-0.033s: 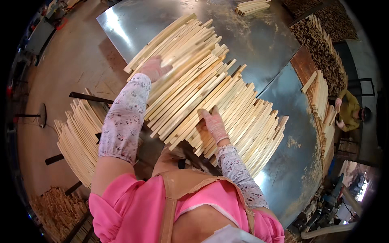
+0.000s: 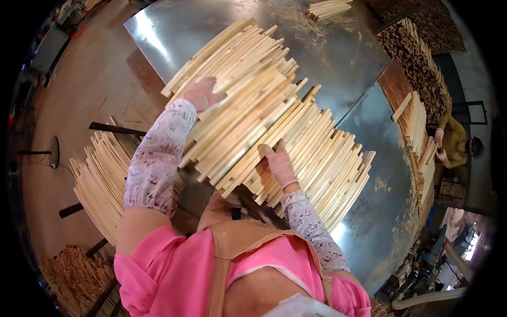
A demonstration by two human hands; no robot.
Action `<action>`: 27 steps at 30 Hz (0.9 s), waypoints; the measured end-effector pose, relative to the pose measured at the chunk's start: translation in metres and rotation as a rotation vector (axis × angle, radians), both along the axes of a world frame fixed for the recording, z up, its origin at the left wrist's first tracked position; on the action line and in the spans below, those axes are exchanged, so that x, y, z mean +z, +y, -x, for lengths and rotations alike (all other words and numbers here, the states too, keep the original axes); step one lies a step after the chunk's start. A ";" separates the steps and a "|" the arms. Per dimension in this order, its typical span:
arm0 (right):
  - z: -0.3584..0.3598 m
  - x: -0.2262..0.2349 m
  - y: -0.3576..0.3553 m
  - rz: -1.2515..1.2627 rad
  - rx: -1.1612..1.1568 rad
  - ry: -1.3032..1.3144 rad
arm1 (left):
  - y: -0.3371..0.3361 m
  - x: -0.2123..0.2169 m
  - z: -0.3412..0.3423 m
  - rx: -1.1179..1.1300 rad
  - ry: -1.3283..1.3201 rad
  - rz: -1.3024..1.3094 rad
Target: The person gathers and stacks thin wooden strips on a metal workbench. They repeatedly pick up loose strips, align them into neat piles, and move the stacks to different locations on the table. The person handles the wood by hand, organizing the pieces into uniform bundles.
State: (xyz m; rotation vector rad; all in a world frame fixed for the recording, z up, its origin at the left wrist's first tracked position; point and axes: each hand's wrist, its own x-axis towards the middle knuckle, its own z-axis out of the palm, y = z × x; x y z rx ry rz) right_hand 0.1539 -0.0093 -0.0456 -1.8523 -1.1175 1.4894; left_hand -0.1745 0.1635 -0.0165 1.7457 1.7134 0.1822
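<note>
A wide fan of pale wooden slats [image 2: 274, 105] lies on a shiny sheet-metal table [image 2: 348, 53]. My left hand [image 2: 203, 95], in a pink glove, rests flat on the near left part of the pile, close to its left edge. The palm of my right hand [image 2: 279, 164], also gloved, is pressed on the slats at the near edge of the pile, fingers spread. Neither hand is closed around a slat. Patterned sleeve covers run up both forearms.
A second heap of slats [image 2: 100, 179] lies on a dark rack to my left, below table height. At the right a person [image 2: 457, 142] in an olive top handles stacked slats [image 2: 417, 121]. A small bundle [image 2: 327, 8] sits at the table's far end. Short offcuts [image 2: 422, 53] are piled beyond.
</note>
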 end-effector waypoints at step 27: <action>0.063 0.015 0.054 -0.196 0.316 0.287 | -0.141 0.074 0.080 0.384 -0.516 -0.042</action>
